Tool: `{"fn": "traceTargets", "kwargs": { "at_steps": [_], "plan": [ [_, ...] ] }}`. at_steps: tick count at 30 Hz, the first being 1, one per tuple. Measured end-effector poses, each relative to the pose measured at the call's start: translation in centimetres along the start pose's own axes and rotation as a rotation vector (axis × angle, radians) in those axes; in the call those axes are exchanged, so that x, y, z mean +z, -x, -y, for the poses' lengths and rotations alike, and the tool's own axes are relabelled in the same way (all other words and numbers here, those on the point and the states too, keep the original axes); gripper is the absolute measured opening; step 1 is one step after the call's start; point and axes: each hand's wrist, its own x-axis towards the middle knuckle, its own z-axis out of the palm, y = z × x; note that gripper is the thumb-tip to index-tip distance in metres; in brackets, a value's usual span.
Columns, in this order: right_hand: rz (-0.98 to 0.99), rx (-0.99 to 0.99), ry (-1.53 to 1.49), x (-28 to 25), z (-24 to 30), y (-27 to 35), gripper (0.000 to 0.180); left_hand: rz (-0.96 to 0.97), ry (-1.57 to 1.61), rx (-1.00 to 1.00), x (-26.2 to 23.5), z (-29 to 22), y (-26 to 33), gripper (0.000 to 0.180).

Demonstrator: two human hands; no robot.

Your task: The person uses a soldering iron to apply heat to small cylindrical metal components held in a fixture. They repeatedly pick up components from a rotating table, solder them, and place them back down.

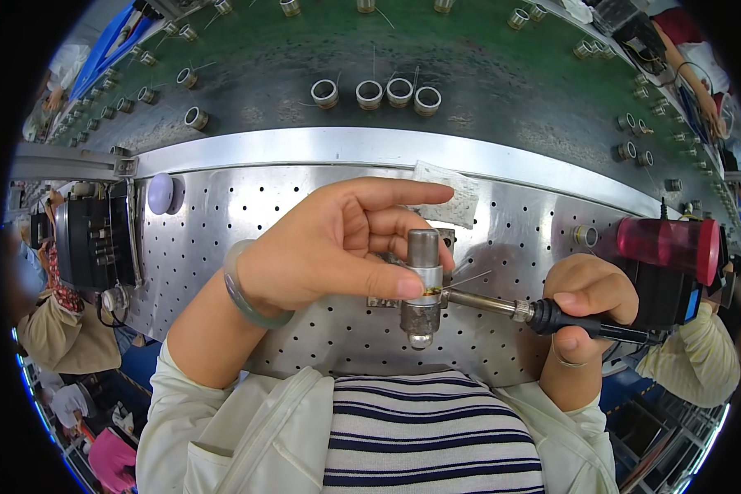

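My left hand (305, 247), with a bangle on its wrist, pinches a small silver metal ring with a yellowish band (432, 278) between thumb and fingers; the index finger stretches out above. The ring sits around a metal post (424, 243) with a rounded end, over a metal block partly hidden behind my fingers. My right hand (591, 298) is closed around the black handle of a soldering iron (494, 305). The iron's tip reaches the ring's right side, where contact is hard to make out. A thin wire (473, 278) sticks out from the ring there.
A perforated metal plate (329, 346) lies beneath my hands. Beyond its metal rail (305, 148), a green belt (272, 74) carries several metal rings (369, 95). A crumpled pad (453, 196), lilac knob (165, 193), single ring (585, 236) and pink cylinder (667, 247) are around. Co-workers sit at both sides.
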Motion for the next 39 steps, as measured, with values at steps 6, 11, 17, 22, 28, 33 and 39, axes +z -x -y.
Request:
{"fn": "traceTargets", "kwargs": {
  "at_steps": [6,11,17,22,28,33,39],
  "plan": [
    [0.008,-0.013,0.036,0.1,-0.2,-0.1,0.028,-0.014,-0.010,-0.001,-0.1,-0.2,0.1,0.080],
    [0.035,-0.031,0.065,0.1,-0.1,-0.2,0.027,-0.042,-0.050,0.043,0.4,-0.3,0.3,0.078],
    [-0.027,-0.032,-0.032,-0.2,-0.3,0.1,0.027,-0.072,-0.014,0.055,1.0,-0.1,0.2,0.077],
    [0.006,-0.029,0.011,-0.3,-0.3,0.0,0.027,-0.064,-0.012,0.050,1.0,-0.2,0.1,0.078],
    [-0.029,-0.035,0.053,-0.2,-0.2,0.0,0.025,-0.043,-0.001,0.045,0.9,0.0,0.0,0.078],
    [-0.241,-0.048,-0.093,0.0,-0.2,0.6,0.028,0.041,0.045,0.168,-1.0,-0.2,-1.3,0.072],
    [-0.313,-0.011,-0.048,0.2,0.2,0.5,0.031,-0.694,-0.843,0.685,-6.9,-6.5,-3.0,0.049]
  ]
}}
